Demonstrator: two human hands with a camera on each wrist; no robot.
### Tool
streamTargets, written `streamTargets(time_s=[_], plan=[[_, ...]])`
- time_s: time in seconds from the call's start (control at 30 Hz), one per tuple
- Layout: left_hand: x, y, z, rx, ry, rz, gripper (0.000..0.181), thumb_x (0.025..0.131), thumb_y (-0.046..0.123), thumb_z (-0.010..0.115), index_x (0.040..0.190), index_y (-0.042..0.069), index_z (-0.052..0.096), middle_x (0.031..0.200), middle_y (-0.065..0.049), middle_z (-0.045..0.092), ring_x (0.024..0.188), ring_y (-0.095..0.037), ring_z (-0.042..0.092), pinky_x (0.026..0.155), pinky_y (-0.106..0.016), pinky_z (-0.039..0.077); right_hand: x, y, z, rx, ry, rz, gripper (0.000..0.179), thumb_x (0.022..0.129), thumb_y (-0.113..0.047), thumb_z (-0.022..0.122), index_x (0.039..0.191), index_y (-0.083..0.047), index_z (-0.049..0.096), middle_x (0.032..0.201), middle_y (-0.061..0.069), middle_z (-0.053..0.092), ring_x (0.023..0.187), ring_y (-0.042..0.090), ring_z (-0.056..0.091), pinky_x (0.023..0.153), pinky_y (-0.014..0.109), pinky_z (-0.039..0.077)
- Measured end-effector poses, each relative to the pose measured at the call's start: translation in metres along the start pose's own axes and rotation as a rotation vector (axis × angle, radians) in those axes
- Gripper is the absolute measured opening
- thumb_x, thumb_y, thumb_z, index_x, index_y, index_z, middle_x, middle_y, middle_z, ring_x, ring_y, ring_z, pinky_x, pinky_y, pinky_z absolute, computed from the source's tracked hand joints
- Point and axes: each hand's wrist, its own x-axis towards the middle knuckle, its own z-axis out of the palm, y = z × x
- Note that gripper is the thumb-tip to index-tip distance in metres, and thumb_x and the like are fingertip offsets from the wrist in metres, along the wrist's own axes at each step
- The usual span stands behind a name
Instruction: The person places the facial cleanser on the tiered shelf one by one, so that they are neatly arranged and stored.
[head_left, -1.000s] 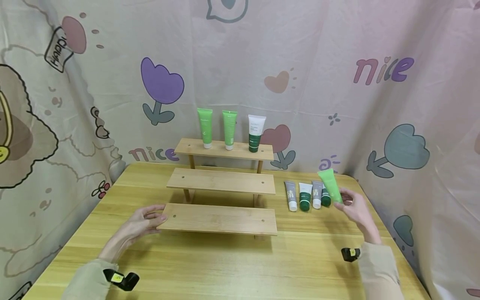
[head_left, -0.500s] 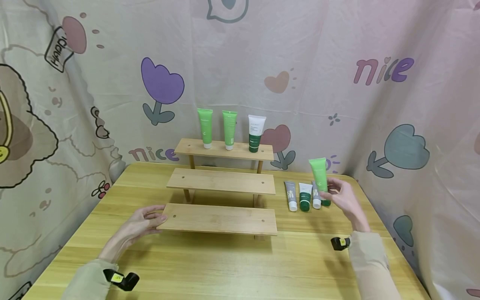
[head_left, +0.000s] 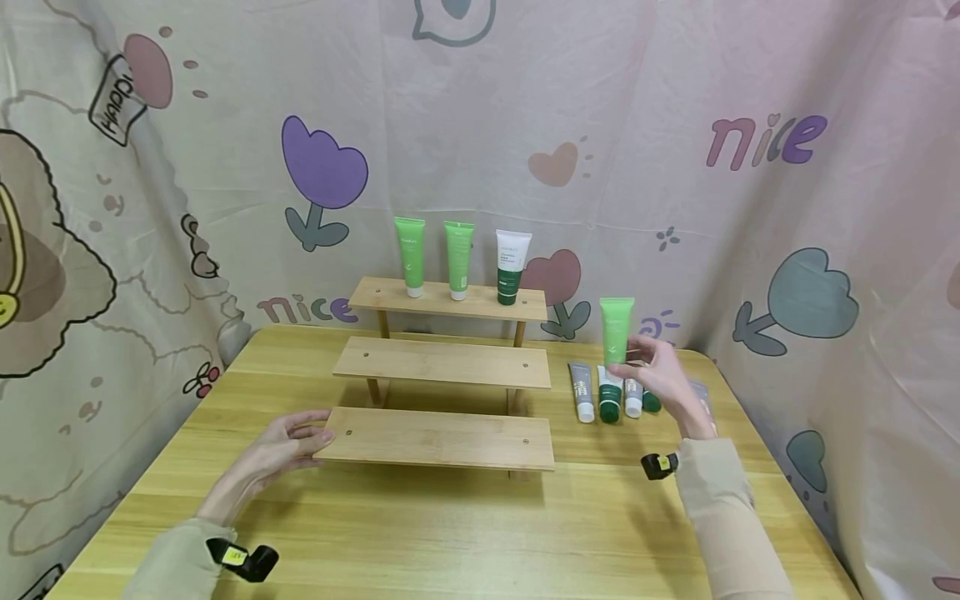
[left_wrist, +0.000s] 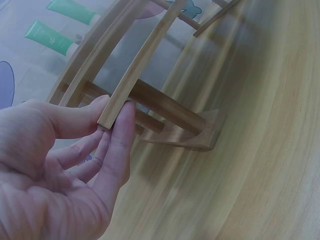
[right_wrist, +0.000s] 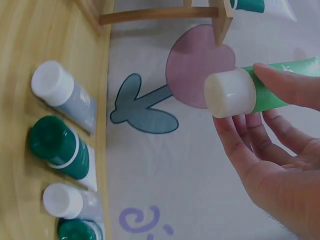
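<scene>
Soft, fairly even light from above fills the head view; the tabletop has a pale sheen toward its near side. Diffuse shadows lie under the shelf and, near the tabletop's right edge, beside the right sleeve. The curtain darkens behind the back right corner. Both wrist views are dimmer and greyer; in the left one, the background looks hazy.

Pale printed fabric backdrop far, left and right, creased — purple tulip left, "nice" lettering right — around wood-grain surface; far right corner shaded.
</scene>
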Motion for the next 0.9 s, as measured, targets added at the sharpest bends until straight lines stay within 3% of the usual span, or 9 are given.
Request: streamTargets(time_s=[0.1,0.37,0.63,0.9], plan=[[0.000,0.000,0.000,-0.004,-0.005,0.002,0.071,0.102,0.014,0.059,0.151,-0.018,0.018,0.140,-0.040,0.044,0.101,-0.003,0.064,0.089,-0.033,0.062,0.003,-0.006,0.002,0.005,-0.006,-0.009,0.058,0.088,-0.012,0.074,0.139,0.005,0.052,0.130,0.029,0.060,0.119,0.038,0.059,0.105,0.053,0.051],[-0.001,0.000,0.000,-0.008,-0.006,0.000,0.072,0.103,0.014,0.059,0.152,-0.018,0.017,0.144,-0.045,0.037,0.102,-0.004,0.064,0.090,-0.034,0.062,0.013,-0.022,0.008,0.011,-0.023,-0.061,0.049,0.085,-0.011,0.077,0.129,0.003,0.060,0.122,0.025,0.066,0.106,0.022,0.062,0.092,0.030,0.049],[-0.001,0.002,0.001,-0.001,0.018,-0.018,0.072,0.102,0.015,0.060,0.151,-0.018,0.018,0.140,-0.040,0.045,0.101,-0.006,0.064,0.089,-0.033,0.062,0.021,-0.037,0.016,0.083,-0.048,-0.071,0.049,0.082,-0.007,0.079,0.126,0.004,0.061,0.118,0.024,0.067,0.099,0.016,0.063,0.091,0.030,0.051],[0.000,0.001,0.001,-0.003,0.012,-0.016,0.073,0.102,0.015,0.060,0.151,-0.018,0.018,0.141,-0.043,0.041,0.102,-0.006,0.064,0.090,-0.035,0.062,0.027,-0.051,0.025,0.132,-0.060,-0.090,0.048,0.080,-0.009,0.082,0.123,0.003,0.064,0.109,0.014,0.071,0.095,0.013,0.065,0.093,0.031,0.052]])
